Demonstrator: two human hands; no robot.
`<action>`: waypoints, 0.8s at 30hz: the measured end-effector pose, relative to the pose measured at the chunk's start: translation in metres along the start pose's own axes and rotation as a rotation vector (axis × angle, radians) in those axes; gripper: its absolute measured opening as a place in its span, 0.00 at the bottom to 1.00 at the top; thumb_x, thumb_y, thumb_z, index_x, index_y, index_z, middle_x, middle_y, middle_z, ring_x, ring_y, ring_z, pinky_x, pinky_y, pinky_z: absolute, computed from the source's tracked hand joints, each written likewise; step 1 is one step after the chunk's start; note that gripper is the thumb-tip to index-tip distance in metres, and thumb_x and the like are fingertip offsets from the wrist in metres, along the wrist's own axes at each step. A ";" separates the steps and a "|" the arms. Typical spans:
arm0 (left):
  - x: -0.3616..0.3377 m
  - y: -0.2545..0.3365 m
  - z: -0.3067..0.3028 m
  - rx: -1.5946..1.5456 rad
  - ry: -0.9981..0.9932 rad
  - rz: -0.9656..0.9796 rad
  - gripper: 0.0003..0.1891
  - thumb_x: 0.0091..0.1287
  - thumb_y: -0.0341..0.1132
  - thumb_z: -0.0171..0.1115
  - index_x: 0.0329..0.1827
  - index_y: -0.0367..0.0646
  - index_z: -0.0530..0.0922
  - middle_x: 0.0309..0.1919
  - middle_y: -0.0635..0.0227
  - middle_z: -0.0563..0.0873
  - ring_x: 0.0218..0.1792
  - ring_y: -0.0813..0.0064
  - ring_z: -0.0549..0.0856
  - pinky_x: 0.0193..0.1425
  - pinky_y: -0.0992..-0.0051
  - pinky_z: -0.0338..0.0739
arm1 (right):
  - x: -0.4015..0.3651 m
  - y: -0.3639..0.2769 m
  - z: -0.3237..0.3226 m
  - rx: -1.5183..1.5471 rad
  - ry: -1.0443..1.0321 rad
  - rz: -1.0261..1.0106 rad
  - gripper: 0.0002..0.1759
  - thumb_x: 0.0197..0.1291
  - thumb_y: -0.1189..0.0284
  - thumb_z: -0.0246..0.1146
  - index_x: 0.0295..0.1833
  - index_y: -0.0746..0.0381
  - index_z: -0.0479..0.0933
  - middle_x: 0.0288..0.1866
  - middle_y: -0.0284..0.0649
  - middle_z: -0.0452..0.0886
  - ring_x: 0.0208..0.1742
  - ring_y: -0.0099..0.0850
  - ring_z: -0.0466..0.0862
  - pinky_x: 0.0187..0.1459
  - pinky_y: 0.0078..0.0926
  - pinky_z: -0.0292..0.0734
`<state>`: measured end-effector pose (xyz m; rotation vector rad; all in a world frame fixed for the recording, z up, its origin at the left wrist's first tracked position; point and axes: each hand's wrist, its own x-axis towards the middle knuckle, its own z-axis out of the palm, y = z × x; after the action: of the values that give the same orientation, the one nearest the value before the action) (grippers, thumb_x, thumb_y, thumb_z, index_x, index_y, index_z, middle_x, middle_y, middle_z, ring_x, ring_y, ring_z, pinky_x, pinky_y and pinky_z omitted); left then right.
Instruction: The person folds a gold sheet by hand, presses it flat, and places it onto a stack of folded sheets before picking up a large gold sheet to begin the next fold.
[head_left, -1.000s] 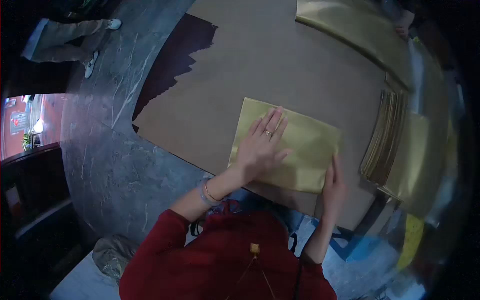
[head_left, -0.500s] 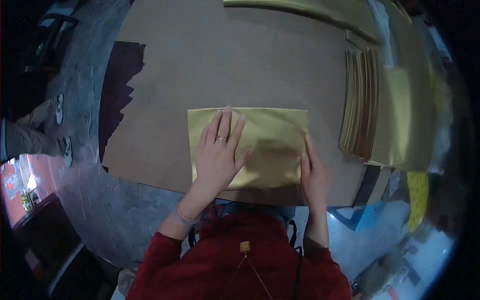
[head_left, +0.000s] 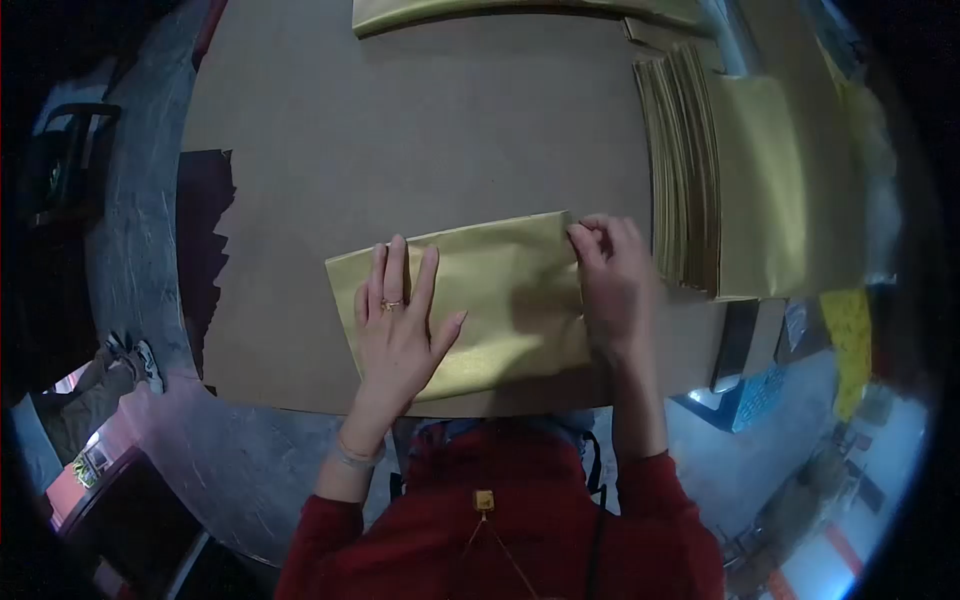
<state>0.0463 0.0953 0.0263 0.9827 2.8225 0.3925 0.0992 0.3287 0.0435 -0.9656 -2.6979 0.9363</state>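
Note:
A folded sheet of gold paper [head_left: 490,310] lies slightly tilted on the brown table near my body. My left hand [head_left: 400,325] rests flat on its left half with fingers spread, a ring on one finger. At the sheet's upper right corner, my right hand [head_left: 618,280] has its thumb and fingers pinched together on the right edge. Shadow covers part of the sheet beside that hand.
To the right stands a stack of folded gold sheets [head_left: 683,170], with a wide gold sheet [head_left: 765,190] beside it. Another gold piece [head_left: 500,12] lies along the far edge. Torn dark covering [head_left: 205,270] shows at the table's left. A person's legs [head_left: 105,385] are at far left.
The gold sheet has turned a little, its right side now higher than its left. My right hand has moved up the right edge to the corner. My left hand stays flat on the sheet.

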 end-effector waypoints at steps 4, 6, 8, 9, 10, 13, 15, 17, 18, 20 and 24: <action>0.001 -0.002 0.003 0.036 -0.027 0.004 0.35 0.67 0.56 0.53 0.74 0.51 0.59 0.75 0.60 0.52 0.75 0.57 0.51 0.73 0.52 0.49 | 0.014 0.007 0.010 0.104 -0.038 0.052 0.15 0.60 0.57 0.62 0.40 0.57 0.79 0.37 0.37 0.78 0.36 0.36 0.81 0.38 0.33 0.74; 0.003 -0.002 -0.001 0.006 -0.052 0.002 0.36 0.67 0.57 0.52 0.74 0.51 0.58 0.75 0.60 0.52 0.76 0.57 0.50 0.73 0.50 0.47 | 0.015 0.008 0.015 0.055 -0.033 0.039 0.15 0.60 0.56 0.63 0.39 0.57 0.79 0.37 0.37 0.78 0.36 0.35 0.81 0.38 0.33 0.74; 0.002 -0.003 0.003 0.014 -0.055 0.000 0.36 0.67 0.56 0.53 0.74 0.51 0.58 0.75 0.60 0.52 0.76 0.57 0.50 0.73 0.50 0.47 | 0.015 0.009 0.017 0.016 -0.010 0.069 0.15 0.60 0.56 0.63 0.39 0.57 0.79 0.37 0.36 0.77 0.36 0.34 0.81 0.37 0.33 0.74; 0.001 -0.003 0.004 0.020 -0.049 0.002 0.36 0.66 0.56 0.54 0.74 0.51 0.58 0.76 0.60 0.52 0.76 0.57 0.49 0.73 0.50 0.47 | 0.014 0.009 0.017 0.014 -0.015 0.071 0.15 0.60 0.56 0.63 0.39 0.57 0.79 0.37 0.36 0.77 0.36 0.34 0.81 0.37 0.33 0.74; 0.003 -0.002 0.000 0.007 -0.069 -0.010 0.36 0.66 0.56 0.54 0.74 0.51 0.58 0.76 0.60 0.52 0.76 0.57 0.49 0.74 0.51 0.45 | 0.013 0.009 0.017 -0.010 -0.015 0.071 0.15 0.60 0.56 0.63 0.39 0.58 0.79 0.37 0.36 0.77 0.36 0.33 0.81 0.37 0.33 0.74; 0.003 -0.003 0.001 0.012 -0.082 -0.017 0.36 0.66 0.58 0.52 0.74 0.51 0.59 0.76 0.59 0.52 0.76 0.58 0.48 0.74 0.52 0.43 | 0.016 0.004 0.015 -0.042 -0.052 0.114 0.15 0.61 0.57 0.62 0.40 0.58 0.78 0.37 0.35 0.76 0.37 0.33 0.80 0.37 0.33 0.74; 0.003 -0.003 0.002 0.021 -0.081 -0.012 0.36 0.67 0.58 0.52 0.74 0.51 0.60 0.75 0.59 0.53 0.76 0.58 0.49 0.74 0.51 0.43 | 0.017 -0.001 0.013 -0.055 -0.092 0.159 0.14 0.61 0.58 0.62 0.40 0.58 0.77 0.38 0.35 0.76 0.37 0.32 0.80 0.37 0.33 0.74; 0.003 -0.003 0.003 0.016 -0.046 -0.018 0.37 0.63 0.56 0.57 0.73 0.53 0.61 0.75 0.59 0.55 0.74 0.57 0.55 0.72 0.52 0.48 | 0.016 -0.004 0.011 0.015 -0.099 0.163 0.13 0.63 0.59 0.61 0.40 0.58 0.77 0.38 0.36 0.75 0.38 0.34 0.80 0.37 0.33 0.74; 0.003 -0.004 0.004 0.015 -0.048 -0.015 0.37 0.63 0.56 0.56 0.73 0.53 0.61 0.75 0.59 0.55 0.74 0.57 0.55 0.73 0.53 0.47 | 0.016 -0.004 0.011 0.012 -0.105 0.164 0.13 0.63 0.59 0.61 0.40 0.58 0.77 0.38 0.36 0.75 0.38 0.34 0.80 0.37 0.33 0.74; 0.003 -0.005 0.004 0.020 -0.056 -0.013 0.36 0.64 0.57 0.55 0.73 0.52 0.61 0.75 0.59 0.55 0.75 0.57 0.54 0.73 0.52 0.47 | 0.016 -0.005 0.012 0.016 -0.078 0.113 0.13 0.64 0.59 0.60 0.40 0.59 0.76 0.38 0.38 0.74 0.38 0.35 0.80 0.38 0.33 0.74; 0.002 -0.005 0.004 0.021 -0.069 -0.011 0.36 0.66 0.58 0.52 0.73 0.49 0.61 0.74 0.58 0.55 0.75 0.56 0.53 0.73 0.53 0.45 | 0.013 -0.002 0.017 -0.022 -0.027 0.018 0.13 0.65 0.60 0.59 0.41 0.60 0.75 0.38 0.39 0.74 0.37 0.35 0.80 0.37 0.33 0.74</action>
<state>0.0427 0.0935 0.0207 0.9658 2.7746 0.3221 0.0829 0.3269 0.0298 -0.9901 -2.7319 0.9316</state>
